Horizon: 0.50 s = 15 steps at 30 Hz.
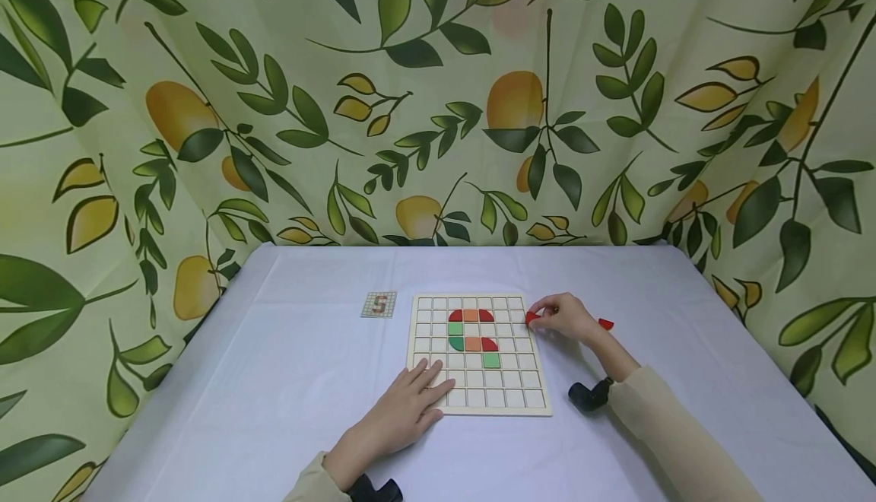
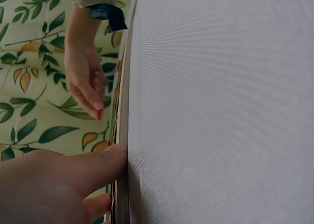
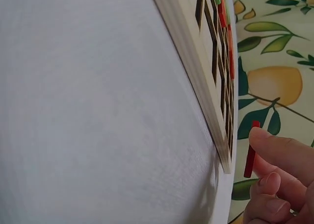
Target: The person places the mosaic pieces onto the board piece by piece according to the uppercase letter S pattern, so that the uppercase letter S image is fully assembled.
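A wooden grid board (image 1: pixel 515 380) lies on the white table, with red, orange and green tiles such as a green square tile (image 1: pixel 491 360) set in its cells. My left hand (image 1: pixel 404 405) rests on the board's near left corner with fingers spread; in the left wrist view its thumb (image 2: pixel 105 165) lies along the board's edge. Near the board's far right edge, my right hand (image 1: pixel 563 315) pinches a red tile (image 1: pixel 531 318) between thumb and fingertips. The right wrist view shows this red tile (image 3: pixel 250 158) edge-on, held above the table.
Another red tile (image 1: pixel 605 324) lies on the table beyond the right wrist. Left of the board is a small pattern card (image 1: pixel 379 304) with an S-like figure on a grid. A leaf-and-fruit curtain (image 1: pixel 438 106) hangs behind the table (image 1: pixel 274 335). Black wrist cameras (image 1: pixel 588 395) sit at both sleeves.
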{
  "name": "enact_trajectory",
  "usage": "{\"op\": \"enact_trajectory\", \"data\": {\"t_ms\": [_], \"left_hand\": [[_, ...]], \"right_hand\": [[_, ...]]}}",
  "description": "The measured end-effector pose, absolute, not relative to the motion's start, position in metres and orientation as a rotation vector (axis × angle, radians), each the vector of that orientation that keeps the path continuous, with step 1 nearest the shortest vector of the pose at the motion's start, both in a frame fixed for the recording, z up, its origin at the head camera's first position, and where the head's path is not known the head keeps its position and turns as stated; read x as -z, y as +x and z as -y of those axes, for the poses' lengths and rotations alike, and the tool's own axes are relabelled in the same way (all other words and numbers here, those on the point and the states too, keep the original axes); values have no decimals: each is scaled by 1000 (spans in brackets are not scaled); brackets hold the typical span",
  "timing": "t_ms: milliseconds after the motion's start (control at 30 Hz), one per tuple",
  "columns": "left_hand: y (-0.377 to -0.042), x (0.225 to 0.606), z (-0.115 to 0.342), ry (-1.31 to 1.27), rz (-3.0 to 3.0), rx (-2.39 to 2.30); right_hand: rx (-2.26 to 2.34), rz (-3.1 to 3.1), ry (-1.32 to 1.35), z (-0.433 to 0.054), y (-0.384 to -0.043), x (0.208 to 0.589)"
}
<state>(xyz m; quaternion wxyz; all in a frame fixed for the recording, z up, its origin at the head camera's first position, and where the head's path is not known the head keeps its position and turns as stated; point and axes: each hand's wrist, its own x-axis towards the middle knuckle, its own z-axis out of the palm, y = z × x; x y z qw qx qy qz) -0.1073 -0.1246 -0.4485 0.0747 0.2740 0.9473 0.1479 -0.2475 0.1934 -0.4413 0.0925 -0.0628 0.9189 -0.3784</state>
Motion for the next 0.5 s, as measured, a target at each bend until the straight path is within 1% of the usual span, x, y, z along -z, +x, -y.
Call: {"op": "enact_trajectory", "data": {"t_ms": [267,500], "left_hand": [[-107,449,125,817,-2837,-453],[-108,451,125,813,-2839,-452]], "right_hand": [[1129,-2715,-193,-189,-240,440],[1137,-2721,-265,-186,-231,436]]}}
